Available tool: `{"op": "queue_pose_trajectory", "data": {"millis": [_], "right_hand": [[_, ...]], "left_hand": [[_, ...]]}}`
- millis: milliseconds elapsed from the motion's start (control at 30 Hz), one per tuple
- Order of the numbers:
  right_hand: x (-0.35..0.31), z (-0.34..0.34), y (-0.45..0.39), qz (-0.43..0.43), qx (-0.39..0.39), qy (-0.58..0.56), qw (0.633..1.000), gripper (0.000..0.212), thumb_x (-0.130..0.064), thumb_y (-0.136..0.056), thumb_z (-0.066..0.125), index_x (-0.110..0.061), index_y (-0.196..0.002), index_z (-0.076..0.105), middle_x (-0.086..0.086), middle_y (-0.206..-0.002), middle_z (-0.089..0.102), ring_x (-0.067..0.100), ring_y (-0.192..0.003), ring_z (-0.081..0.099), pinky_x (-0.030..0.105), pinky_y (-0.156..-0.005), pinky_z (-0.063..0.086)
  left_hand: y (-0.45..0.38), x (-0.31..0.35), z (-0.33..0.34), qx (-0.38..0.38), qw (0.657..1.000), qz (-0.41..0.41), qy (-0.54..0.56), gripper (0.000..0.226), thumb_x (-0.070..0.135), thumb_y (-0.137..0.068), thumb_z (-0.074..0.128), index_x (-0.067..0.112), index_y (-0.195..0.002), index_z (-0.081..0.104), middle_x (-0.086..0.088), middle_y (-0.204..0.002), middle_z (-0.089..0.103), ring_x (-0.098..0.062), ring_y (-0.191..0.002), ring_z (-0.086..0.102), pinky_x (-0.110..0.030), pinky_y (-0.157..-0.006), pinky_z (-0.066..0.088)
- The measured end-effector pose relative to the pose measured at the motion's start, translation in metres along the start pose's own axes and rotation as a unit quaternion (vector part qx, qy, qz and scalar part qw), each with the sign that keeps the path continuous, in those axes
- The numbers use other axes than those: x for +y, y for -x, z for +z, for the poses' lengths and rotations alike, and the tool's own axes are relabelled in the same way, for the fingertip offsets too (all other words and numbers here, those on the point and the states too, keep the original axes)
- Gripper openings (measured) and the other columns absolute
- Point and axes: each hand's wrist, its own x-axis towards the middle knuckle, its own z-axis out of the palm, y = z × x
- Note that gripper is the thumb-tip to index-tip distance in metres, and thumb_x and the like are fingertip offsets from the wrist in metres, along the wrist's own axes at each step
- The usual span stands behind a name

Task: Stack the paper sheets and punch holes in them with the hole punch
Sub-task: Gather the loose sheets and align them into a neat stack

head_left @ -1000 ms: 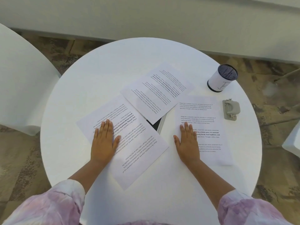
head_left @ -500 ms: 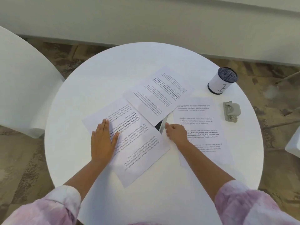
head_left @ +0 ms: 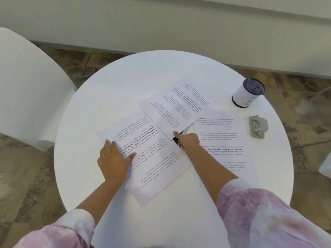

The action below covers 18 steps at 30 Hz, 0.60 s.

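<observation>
A round white surface [head_left: 111, 97] took up most of the room in front of the person, with a white chair [head_left: 26, 90] beside it on the left and patterned floor [head_left: 23, 176] underneath. Three printed paper sheets lay spread on it, not stacked. The near left sheet [head_left: 152, 158] sat at an angle, text upside down to the person. The far sheet [head_left: 175, 106] lay beyond it, its near edge overlapping the left sheet's far corner. The right sheet [head_left: 223, 136] lay the readable way, partly under the right forearm. Both arms wore pink-and-white mottled sleeves [head_left: 265, 215].

The left hand [head_left: 114, 160] rested flat and spread on the left sheet, fingers together, thumb out, holding nothing. The right hand [head_left: 188, 142] reached to the near corner of the far sheet, fingers drawn in and narrow, fingertips touching that corner; I couldn't tell whether it had actually pinched the paper. A dark object [head_left: 176, 140] peeked out from beneath the sheets just there.

A white cylindrical cup with a dark mesh top [head_left: 248, 93] stood at the far right. The grey hole punch [head_left: 258, 127] lay near it, just right of the right sheet, untouched and well away from both hands.
</observation>
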Motion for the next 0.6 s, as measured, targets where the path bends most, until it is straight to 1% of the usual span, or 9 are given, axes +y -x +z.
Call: {"op": "queue_pose_trajectory", "data": {"millis": [67, 133, 233, 267, 333, 367, 433, 533, 600], "right_hand": [[-0.003, 0.001, -0.002, 0.011, 0.005, -0.019, 1.0, 0.036, -0.033, -0.071, 0.076, -0.004, -0.072, 0.054, 0.007, -0.057, 0.052, 0.018, -0.047, 0.046, 0.028, -0.05, 0.041], [-0.004, 0.0, -0.003, 0.016, 0.0, -0.027, 1.0, 0.031, -0.026, -0.07, 0.075, -0.004, -0.072, 0.054, 0.007, -0.06, 0.051, 0.019, -0.048, 0.044, 0.029, -0.047, 0.037], [-0.004, -0.001, -0.005, 0.022, -0.007, -0.05, 0.998, 0.027, -0.025, -0.064, 0.071, -0.003, -0.074, 0.057, 0.008, -0.066, 0.053, 0.02, -0.051, 0.043, 0.029, -0.047, 0.034], [-0.004, -0.002, -0.005, 0.019, -0.009, -0.058, 0.998, 0.025, -0.024, -0.065, 0.069, -0.002, -0.073, 0.059, 0.008, -0.066, 0.055, 0.02, -0.052, 0.044, 0.028, -0.049, 0.036], [-0.006, -0.006, -0.001, 0.008, -0.016, -0.062, 0.998, 0.019, -0.02, -0.07, 0.065, -0.004, -0.064, 0.058, 0.006, -0.062, 0.057, 0.017, -0.05, 0.047, 0.026, -0.054, 0.042], [-0.006, -0.009, 0.002, -0.001, -0.02, -0.06, 0.998, 0.018, -0.016, -0.073, 0.063, -0.005, -0.061, 0.057, 0.006, -0.059, 0.057, 0.016, -0.048, 0.048, 0.024, -0.054, 0.045], [-0.004, -0.014, 0.005, -0.035, -0.024, -0.061, 0.997, 0.02, -0.008, -0.078, 0.06, -0.009, -0.059, 0.054, 0.005, -0.057, 0.056, 0.014, -0.047, 0.05, 0.021, -0.054, 0.047], [0.002, -0.024, 0.005, -0.072, -0.011, -0.084, 0.994, 0.018, 0.0, -0.079, 0.06, -0.011, -0.066, 0.056, 0.005, -0.06, 0.057, 0.014, -0.05, 0.053, 0.025, -0.065, 0.051], [0.005, -0.034, 0.006, -0.085, -0.008, -0.093, 0.992, 0.009, 0.001, -0.08, 0.06, -0.008, -0.078, 0.06, 0.006, -0.065, 0.058, 0.014, -0.052, 0.054, 0.026, -0.067, 0.052]], "left_hand": [[-0.002, 0.001, 0.001, -0.001, 1.0, 0.008, -0.014, 0.08, 0.051, -0.072, 0.07, 0.003, -0.131, 0.044, -0.019, -0.147, 0.033, -0.038, -0.131, 0.034, -0.053, -0.1, 0.033], [-0.004, 0.0, 0.002, -0.002, 1.0, 0.016, -0.024, 0.078, 0.052, -0.072, 0.069, 0.004, -0.129, 0.047, -0.018, -0.146, 0.035, -0.038, -0.131, 0.034, -0.053, -0.1, 0.034], [-0.006, 0.0, 0.003, -0.003, 0.999, 0.024, -0.028, 0.075, 0.053, -0.072, 0.068, 0.005, -0.126, 0.048, -0.018, -0.146, 0.035, -0.037, -0.131, 0.034, -0.052, -0.1, 0.033], [-0.007, 0.0, 0.003, -0.004, 0.999, 0.025, -0.03, 0.075, 0.054, -0.072, 0.068, 0.006, -0.126, 0.049, -0.018, -0.146, 0.035, -0.037, -0.131, 0.034, -0.052, -0.101, 0.033], [-0.009, 0.001, 0.003, -0.007, 0.999, 0.028, -0.04, 0.074, 0.056, -0.073, 0.065, 0.009, -0.128, 0.047, -0.017, -0.146, 0.034, -0.037, -0.131, 0.033, -0.051, -0.1, 0.033], [-0.01, 0.002, 0.002, -0.008, 0.998, 0.032, -0.049, 0.074, 0.057, -0.074, 0.063, 0.011, -0.13, 0.047, -0.016, -0.146, 0.034, -0.036, -0.13, 0.034, -0.051, -0.099, 0.034], [-0.011, 0.004, 0.001, -0.008, 0.998, 0.036, -0.054, 0.069, 0.058, -0.076, 0.06, 0.018, -0.131, 0.047, -0.015, -0.146, 0.034, -0.036, -0.13, 0.032, -0.052, -0.099, 0.033], [-0.012, 0.008, -0.001, -0.025, 0.999, 0.026, -0.034, 0.063, 0.056, -0.079, 0.058, 0.026, -0.133, 0.046, -0.012, -0.15, 0.029, -0.035, -0.136, 0.026, -0.052, -0.102, 0.028], [-0.013, 0.008, -0.001, -0.027, 0.999, 0.025, -0.006, 0.06, 0.051, -0.082, 0.058, 0.028, -0.135, 0.044, -0.01, -0.152, 0.027, -0.033, -0.137, 0.025, -0.051, -0.103, 0.028]]}}
